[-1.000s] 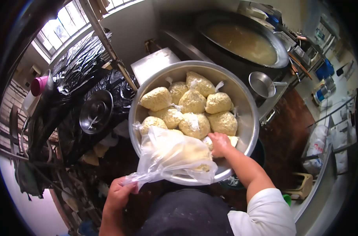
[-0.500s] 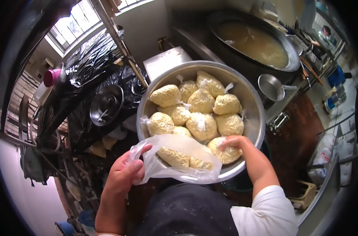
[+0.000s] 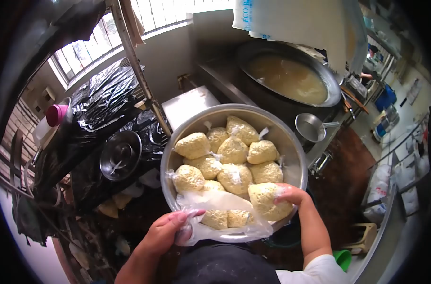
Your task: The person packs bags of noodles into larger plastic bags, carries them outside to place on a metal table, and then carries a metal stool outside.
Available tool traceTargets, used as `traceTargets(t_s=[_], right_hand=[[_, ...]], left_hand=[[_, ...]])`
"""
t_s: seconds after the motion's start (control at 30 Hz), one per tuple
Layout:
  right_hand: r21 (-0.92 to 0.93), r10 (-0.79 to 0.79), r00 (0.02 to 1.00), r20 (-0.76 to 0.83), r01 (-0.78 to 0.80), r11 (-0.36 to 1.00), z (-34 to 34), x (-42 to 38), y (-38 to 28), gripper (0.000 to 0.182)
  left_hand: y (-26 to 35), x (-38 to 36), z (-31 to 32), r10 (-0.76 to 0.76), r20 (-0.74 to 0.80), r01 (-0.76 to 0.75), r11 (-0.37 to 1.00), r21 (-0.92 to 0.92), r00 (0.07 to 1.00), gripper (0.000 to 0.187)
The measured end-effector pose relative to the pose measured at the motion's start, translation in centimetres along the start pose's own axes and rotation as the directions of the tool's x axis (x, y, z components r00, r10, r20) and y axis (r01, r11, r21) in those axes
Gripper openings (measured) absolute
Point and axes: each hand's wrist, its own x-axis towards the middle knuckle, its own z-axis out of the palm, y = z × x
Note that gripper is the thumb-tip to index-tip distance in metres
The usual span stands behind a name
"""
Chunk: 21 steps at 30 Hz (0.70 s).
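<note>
A large metal basin [image 3: 288, 146] in front of me holds several knotted clear bags [image 3: 234, 177] packed with pale yellow shreds. My right hand [image 3: 295, 195] grips one such bag of yellow shreds [image 3: 264, 201], raised at the basin's near right side. My left hand [image 3: 167, 231] pinches the edge of a translucent plastic bag [image 3: 211, 199], whose mouth gapes towards the right. Two filled bags [image 3: 214, 219] show within or behind that plastic, over the near rim.
Behind the basin sits a wide pan of cloudy liquid [image 3: 286, 78], with a small saucepan [image 3: 311, 127] beside it. On the left, a metal bowl [image 3: 121, 156] rests on black plastic sheeting [image 3: 102, 97]. Plastic bags [image 3: 291, 21] hang overhead; another person [image 3: 372, 53] stands far right.
My right hand has lifted the bag of yellow shreds off the others. My left hand has closed tighter on the plastic bag. The view has tilted upward, bringing the hanging bags into sight.
</note>
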Motion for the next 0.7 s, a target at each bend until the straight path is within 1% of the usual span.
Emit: traceTargets(t_s=[0.07,0.1,0.13,0.17,0.23,0.27,0.3,0.33,0.37,0.4,0.43,0.47,0.5,0.53,0.57,0.63,0.67,0.7], right_hand=[[0.124,-0.137,0.990,0.035,0.131,0.984,1.4,-1.6,-2.1,0.066],[0.196,-0.168,0.979,0.116,0.143,0.970,2.6,-2.6,-4.1,0.071],[0.269,-0.207,0.961,0.185,0.153,0.951,4.0,-3.6,-6.9,0.076],[0.341,-0.254,0.936,0.242,0.163,0.926,5.4,-4.1,-9.0,0.081],[0.401,-0.362,0.853,0.377,0.202,0.894,7.4,-4.3,-11.8,0.084],[0.298,-0.414,0.831,0.371,0.315,0.901,8.2,-3.6,-12.0,0.082],[0.184,-0.457,0.810,0.369,0.418,0.890,8.7,-2.4,-11.5,0.081],[0.064,-0.543,0.785,0.299,0.551,0.832,9.1,-0.8,-10.3,0.077],[-0.068,-0.623,0.742,0.248,0.654,0.753,9.8,0.6,-8.8,0.074],[-0.257,-0.538,0.841,0.056,0.533,0.807,10.9,1.4,-7.2,0.067],[-0.399,-0.452,0.880,-0.150,0.364,0.841,11.8,2.0,-5.3,0.060],[-0.640,-0.536,0.810,-0.237,0.285,0.713,12.1,2.9,-2.8,0.056],[-0.820,-0.623,0.729,-0.284,0.152,0.552,12.6,3.7,-0.2,0.052],[-0.819,-0.706,0.627,-0.331,0.180,0.544,13.0,3.6,1.7,0.055],[-0.853,-0.709,0.567,-0.420,0.021,0.522,13.4,2.8,2.2,0.058],[-0.826,-0.721,0.404,-0.563,-0.299,0.478,14.5,0.5,2.5,0.066],[-0.796,-0.726,0.356,-0.589,-0.408,0.446,14.1,0.2,3.4,0.075],[-0.727,-0.580,0.439,-0.687,-0.389,0.566,13.3,0.1,5.0,0.069]], left_hand=[[0.2,1.1,0.3,-0.024,-0.042,0.023,0.999,-0.023,0.999,0.045],[0.1,1.6,0.4,-0.039,-0.058,0.037,0.999,-0.032,0.998,0.046],[0.1,2.2,0.5,-0.076,-0.026,0.075,0.996,-0.037,0.997,0.045],[-0.4,3.1,0.3,-0.055,-0.018,0.055,0.998,-0.037,0.998,0.044],[-1.6,5.3,0.3,0.002,0.027,-0.001,1.000,-0.028,1.000,0.041],[-1.7,5.9,0.7,0.014,-0.010,-0.015,0.998,-0.065,1.000,0.039],[-1.7,6.5,0.7,0.065,-0.023,-0.066,0.997,-0.030,0.998,0.039],[-1.7,7.0,0.8,0.116,-0.036,-0.116,0.993,0.005,0.993,0.038],[-0.8,6.7,0.9,0.072,-0.012,-0.073,0.989,-0.125,0.997,0.038],[-0.4,6.5,0.6,0.068,0.066,-0.060,0.990,-0.127,0.995,0.037],[-0.6,6.4,0.3,0.066,0.133,-0.049,0.990,-0.129,0.989,0.037],[-1.5,6.7,0.0,0.061,0.092,-0.056,0.997,-0.051,0.994,0.036],[-1.6,6.3,0.5,0.043,0.061,-0.045,0.999,0.029,0.997,0.035],[-2.7,6.5,0.1,0.021,0.042,-0.023,0.999,0.040,0.999,0.035],[-3.8,6.7,-0.6,0.001,0.021,-0.002,0.999,0.046,1.000,0.035],[-3.8,6.0,-0.7,-0.006,0.045,0.004,0.999,0.037,0.999,0.037],[-3.9,5.4,-0.6,0.002,0.039,-0.003,0.999,0.033,0.999,0.037],[-3.9,5.1,-0.5,0.010,0.031,-0.011,1.000,0.029,0.999,0.038]])
